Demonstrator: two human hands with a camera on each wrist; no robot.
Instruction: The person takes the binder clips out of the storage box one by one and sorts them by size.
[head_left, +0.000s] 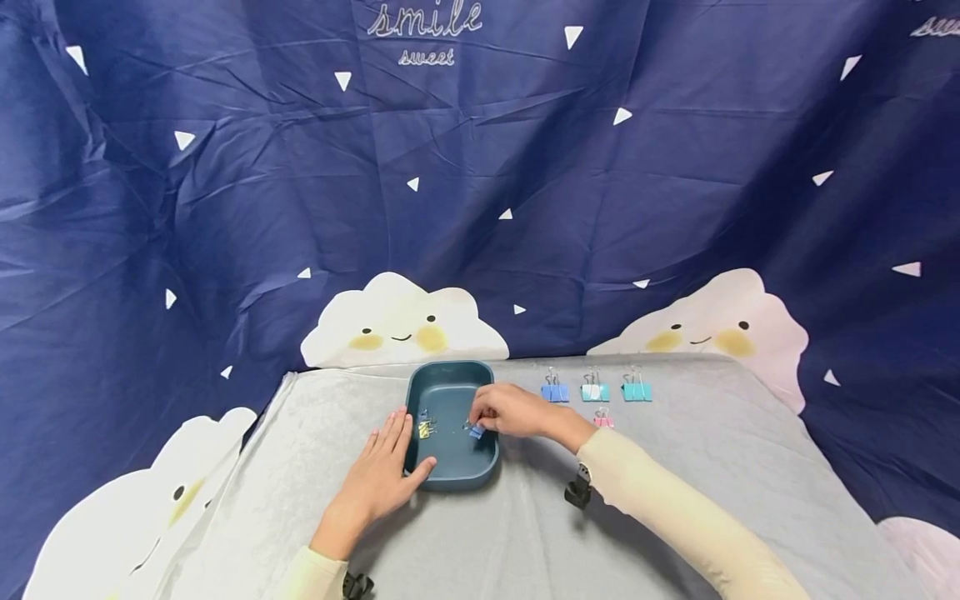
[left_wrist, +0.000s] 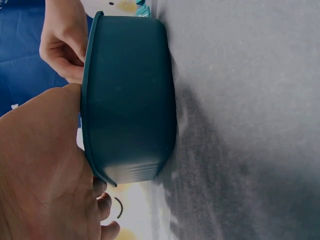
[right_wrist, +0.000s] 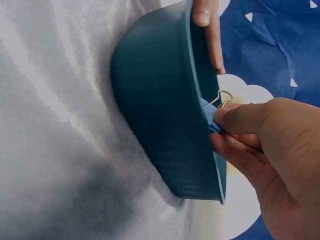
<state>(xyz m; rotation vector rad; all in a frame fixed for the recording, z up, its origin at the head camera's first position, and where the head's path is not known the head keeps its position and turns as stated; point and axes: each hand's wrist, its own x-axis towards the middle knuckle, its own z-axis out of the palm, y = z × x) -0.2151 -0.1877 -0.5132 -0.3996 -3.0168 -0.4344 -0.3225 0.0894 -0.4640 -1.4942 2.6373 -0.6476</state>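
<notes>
The right hand (head_left: 510, 410) pinches a blue binder clip (head_left: 476, 430) over the teal tray (head_left: 450, 475); the left hand (head_left: 382, 471), fingers straight, steadies its rim.

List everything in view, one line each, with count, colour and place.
tray: 1, dark teal, on the grey cloth, centre
blue clip: 1, blue, over the tray, pinched by the right hand
small clips: a few, yellow and blue, inside the tray's left part
large clips: 3, blue and teal, in a row right of the tray
pink clip: 1, below that row
grey cloth: 1, over the table
backdrop: 1, navy, clouds
left hand: on the tray's left rim
right hand: over the tray
</notes>
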